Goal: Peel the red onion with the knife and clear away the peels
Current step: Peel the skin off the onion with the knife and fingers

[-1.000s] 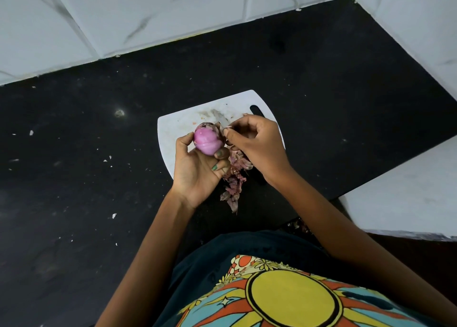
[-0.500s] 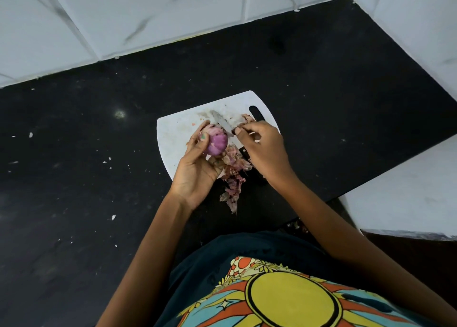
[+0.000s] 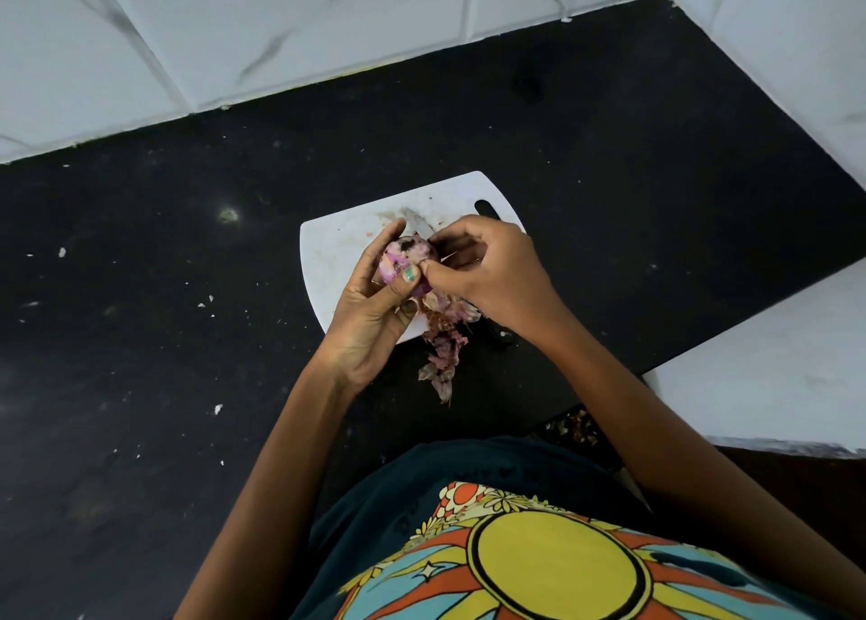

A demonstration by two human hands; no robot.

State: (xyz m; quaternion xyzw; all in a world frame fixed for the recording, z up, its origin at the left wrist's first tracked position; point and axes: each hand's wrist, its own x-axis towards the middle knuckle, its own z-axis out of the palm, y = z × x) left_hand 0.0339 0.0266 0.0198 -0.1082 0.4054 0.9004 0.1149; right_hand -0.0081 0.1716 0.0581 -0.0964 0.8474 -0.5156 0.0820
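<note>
Onion [image 3: 406, 258]: red, partly peeled, dark patch on top, held above white cutting board [image 3: 337, 263]
Left hand [image 3: 370, 310]: fingers curled round onion from left, thumb on its near side
Right hand [image 3: 487, 272]: clamped on knife [image 3: 418, 227], thumb tip touching onion's right side
Knife: blade pokes out far side of onion, handle hidden in fist
Peels [image 3: 443, 343]: pile on near edge of board, spilling onto black counter [image 3: 187, 291]
Counter: white specks at left

Left hand [image 3: 370, 310] fingers curled upward, right hand [image 3: 487, 272] pinching beside it
</note>
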